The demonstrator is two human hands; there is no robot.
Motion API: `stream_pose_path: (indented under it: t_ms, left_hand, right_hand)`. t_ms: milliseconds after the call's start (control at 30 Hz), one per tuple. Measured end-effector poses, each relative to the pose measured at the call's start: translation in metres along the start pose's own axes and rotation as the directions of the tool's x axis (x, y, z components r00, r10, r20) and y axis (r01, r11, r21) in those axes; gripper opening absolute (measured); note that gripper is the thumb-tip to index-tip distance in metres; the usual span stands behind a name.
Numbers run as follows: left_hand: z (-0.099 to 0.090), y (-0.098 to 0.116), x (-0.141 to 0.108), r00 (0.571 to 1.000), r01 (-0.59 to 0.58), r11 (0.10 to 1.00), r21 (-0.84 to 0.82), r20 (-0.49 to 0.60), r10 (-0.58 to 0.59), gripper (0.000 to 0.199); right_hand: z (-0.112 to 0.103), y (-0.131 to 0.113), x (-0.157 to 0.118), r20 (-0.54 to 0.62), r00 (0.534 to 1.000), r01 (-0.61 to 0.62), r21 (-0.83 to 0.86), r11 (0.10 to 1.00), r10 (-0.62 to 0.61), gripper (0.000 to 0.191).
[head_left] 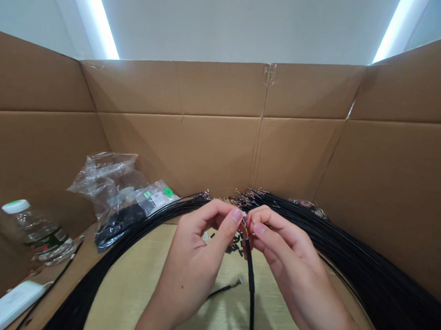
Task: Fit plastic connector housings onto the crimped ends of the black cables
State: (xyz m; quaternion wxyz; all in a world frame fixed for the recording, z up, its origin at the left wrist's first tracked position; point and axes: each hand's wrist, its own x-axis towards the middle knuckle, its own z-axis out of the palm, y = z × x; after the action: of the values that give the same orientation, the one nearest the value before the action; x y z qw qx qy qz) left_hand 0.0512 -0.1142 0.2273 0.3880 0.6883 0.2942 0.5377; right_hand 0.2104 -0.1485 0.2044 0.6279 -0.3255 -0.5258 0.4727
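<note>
A black cable (251, 285) runs up from the bottom edge between my hands, and thin coloured wires (244, 227) fan out of its top end. My left hand (196, 262) pinches a small white connector (244, 214) at the wire tips between thumb and forefinger. On the other side, my right hand (289, 262) has its thumb and forefinger pressed together on a thin reddish wire (252, 221) beside the connector. The fingertips hide part of the connector.
Black cable bundles curve along the left (127, 244) and right (349, 245). Small black pieces (234, 245) and another cable end (227, 287) lie on the mat (133, 283). Plastic bags (118, 199), a bottle (46, 237) and a white power strip (9, 304) are left. Cardboard walls (206, 149) surround everything.
</note>
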Motion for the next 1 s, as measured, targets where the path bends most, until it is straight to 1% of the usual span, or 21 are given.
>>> stream_pose_path:
  t_ms: [67, 133, 367, 467, 567, 700, 833, 1000]
  left_hand:
    - [-0.0001, -0.0016, -0.0004, 1.0, 0.008, 1.0, -0.005, 0.002, -0.008, 0.025]
    - [-0.0001, -0.0026, -0.0004, 1.0, 0.014, 1.0, -0.015, 0.005, -0.014, 0.024]
    - [0.002, -0.0034, 0.0012, 1.0, 0.028, 0.996, -0.087, -0.006, -0.028, 0.018]
    - [0.0021, -0.0028, 0.0018, 0.999, 0.045, 0.991, -0.127, -0.012, -0.047, 0.015]
    - [0.0014, -0.0023, 0.0024, 0.998, 0.065, 0.984, -0.168, -0.016, -0.068, 0.015]
    - [0.0001, -0.0024, 0.0025, 0.994, 0.105, 0.973, -0.205, 0.002, -0.107, 0.021]
    - [-0.0017, -0.0011, 0.0022, 0.994, 0.105, 0.98, -0.167, 0.023, -0.103, 0.023]
    - [-0.0028, 0.0, 0.0028, 0.994, 0.106, 0.983, -0.15, 0.03, -0.103, 0.021]
  right_hand:
    - [-0.0017, -0.0003, 0.0006, 0.038, 0.994, -0.111, 0.122, 0.986, 0.107, 0.025]
    - [-0.002, -0.001, 0.0009, 0.068, 0.985, -0.172, 0.198, 0.965, 0.161, 0.022]
    - [-0.0012, -0.0021, 0.0022, 0.142, 0.973, -0.211, 0.241, 0.947, 0.18, 0.018]
    - [-0.0014, -0.0024, 0.0029, 0.144, 0.97, -0.228, 0.242, 0.943, 0.198, 0.019]
    - [-0.0009, -0.0027, 0.0027, 0.112, 0.977, -0.199, 0.195, 0.96, 0.179, 0.021]
    - [-0.0008, -0.0019, 0.0023, 0.063, 0.991, -0.121, 0.095, 0.988, 0.116, 0.021]
    - [-0.002, 0.0004, 0.0025, 0.038, 0.998, -0.045, 0.062, 0.997, 0.043, 0.017]
    - [-0.0031, 0.0014, 0.0018, 0.047, 0.999, -0.016, 0.042, 0.999, 0.014, 0.018]
